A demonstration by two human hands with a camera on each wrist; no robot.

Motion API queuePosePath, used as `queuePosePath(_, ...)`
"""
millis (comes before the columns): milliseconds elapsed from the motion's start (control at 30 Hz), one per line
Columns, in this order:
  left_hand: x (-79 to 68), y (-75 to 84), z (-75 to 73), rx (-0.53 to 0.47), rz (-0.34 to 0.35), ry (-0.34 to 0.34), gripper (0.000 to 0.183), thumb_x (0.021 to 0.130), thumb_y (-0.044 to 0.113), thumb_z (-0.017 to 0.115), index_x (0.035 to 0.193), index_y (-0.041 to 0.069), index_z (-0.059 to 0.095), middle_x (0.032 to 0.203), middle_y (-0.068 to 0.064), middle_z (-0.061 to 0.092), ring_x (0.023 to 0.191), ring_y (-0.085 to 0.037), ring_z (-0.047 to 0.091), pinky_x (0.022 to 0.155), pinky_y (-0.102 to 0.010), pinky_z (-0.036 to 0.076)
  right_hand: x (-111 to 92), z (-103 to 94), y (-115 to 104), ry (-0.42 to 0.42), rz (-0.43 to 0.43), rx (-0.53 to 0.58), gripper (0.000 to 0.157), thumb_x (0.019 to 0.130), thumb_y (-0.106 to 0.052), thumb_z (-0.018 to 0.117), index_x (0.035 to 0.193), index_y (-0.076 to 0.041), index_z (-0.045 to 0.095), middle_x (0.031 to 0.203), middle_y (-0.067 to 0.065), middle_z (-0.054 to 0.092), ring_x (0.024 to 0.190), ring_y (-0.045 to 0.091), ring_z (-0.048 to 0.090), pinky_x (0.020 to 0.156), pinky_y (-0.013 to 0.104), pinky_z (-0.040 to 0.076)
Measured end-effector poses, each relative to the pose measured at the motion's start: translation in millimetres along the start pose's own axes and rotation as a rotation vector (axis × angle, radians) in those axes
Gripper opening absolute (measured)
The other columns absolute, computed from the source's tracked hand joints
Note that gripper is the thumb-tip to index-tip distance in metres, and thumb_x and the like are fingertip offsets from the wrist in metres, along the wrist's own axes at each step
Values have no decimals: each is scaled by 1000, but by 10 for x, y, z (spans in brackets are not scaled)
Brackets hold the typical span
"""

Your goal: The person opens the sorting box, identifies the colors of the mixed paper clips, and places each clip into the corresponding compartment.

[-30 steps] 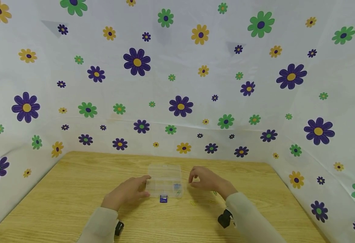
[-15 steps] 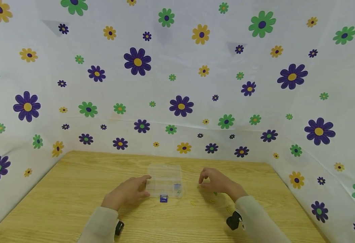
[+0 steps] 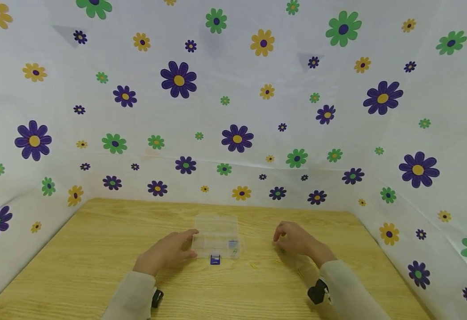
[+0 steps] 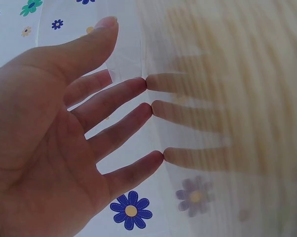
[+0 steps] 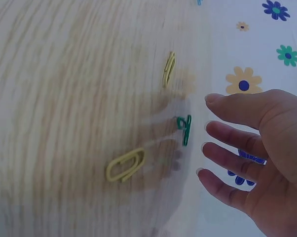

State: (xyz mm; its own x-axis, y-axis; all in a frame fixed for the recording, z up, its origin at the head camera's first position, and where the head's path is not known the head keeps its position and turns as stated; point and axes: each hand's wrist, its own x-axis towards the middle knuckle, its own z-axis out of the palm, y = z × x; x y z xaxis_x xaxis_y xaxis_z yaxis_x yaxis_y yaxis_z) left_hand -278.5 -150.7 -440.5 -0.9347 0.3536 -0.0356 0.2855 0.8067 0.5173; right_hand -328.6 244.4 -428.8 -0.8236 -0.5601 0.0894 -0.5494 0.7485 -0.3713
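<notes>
A clear plastic compartment box (image 3: 211,242) lies on the table, a dark blue latch (image 3: 215,260) at its front. My left hand (image 3: 169,252) rests at the box's left side, fingers spread. In the left wrist view, several fingertips of this left hand (image 4: 74,128) touch the tabletop. My right hand (image 3: 297,240) hovers right of the box, fingers loosely bent and holding nothing. In the right wrist view, the fingertips of the right hand (image 5: 257,153) are near a green paper clip (image 5: 187,131). Two yellow paper clips, one farther (image 5: 168,70) and one nearer (image 5: 125,165), lie beside it.
Inside the box's right compartments are a small blue item (image 3: 233,243) and a green piece (image 3: 235,251). Another yellow clip (image 3: 253,266) lies just right of the box. The wooden table (image 3: 109,240) is enclosed by a flower-print white sheet (image 3: 201,115).
My right hand has moved right, away from the box and toward the green paper clip. The left hand and the box have stayed put.
</notes>
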Motion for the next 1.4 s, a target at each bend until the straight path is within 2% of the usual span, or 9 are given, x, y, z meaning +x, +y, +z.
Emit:
queuePosePath(233, 4, 9, -3, -13, -11, -3, 63, 96, 28, 74, 152, 12, 50, 147, -16, 61, 142, -42, 51, 120, -61, 39, -67, 7, 83, 14, 87, 9, 7, 92, -14, 77, 91, -7, 75, 97, 2, 69, 95, 25, 65, 89, 45, 60)
queuePosePath(467, -6, 4, 10, -19, -32, -9, 64, 97, 29, 73, 154, 14, 48, 150, -15, 59, 144, -43, 48, 121, -63, 37, -85, 40, 183, 30, 65, -20, 5, 92, -11, 77, 91, -7, 76, 96, 4, 70, 90, 23, 67, 81, 40, 61)
queuePosePath(700, 3, -21, 24, -18, -18, -10, 64, 96, 28, 74, 153, 13, 49, 150, -15, 59, 144, -43, 49, 121, -62, 38, -85, 80, 219, 44, 102, -24, 5, 91, -10, 78, 89, -7, 76, 93, 2, 69, 85, 14, 63, 77, 34, 60)
queuePosePath(1100, 5, -18, 21, -23, -22, -11, 64, 97, 30, 73, 154, 14, 48, 150, -14, 59, 144, -44, 48, 122, -63, 37, -78, 97, 225, 53, 113, -35, 7, 90, -8, 78, 84, -9, 75, 95, 3, 68, 79, 11, 55, 69, 26, 54)
queuePosePath(1400, -8, -25, 12, -8, -14, -2, 65, 96, 30, 74, 153, 14, 49, 150, -13, 59, 144, -42, 48, 122, -62, 37, -71, 93, 201, 66, 101, -39, 7, 90, -5, 78, 84, -8, 76, 95, 4, 68, 80, 12, 58, 71, 28, 56)
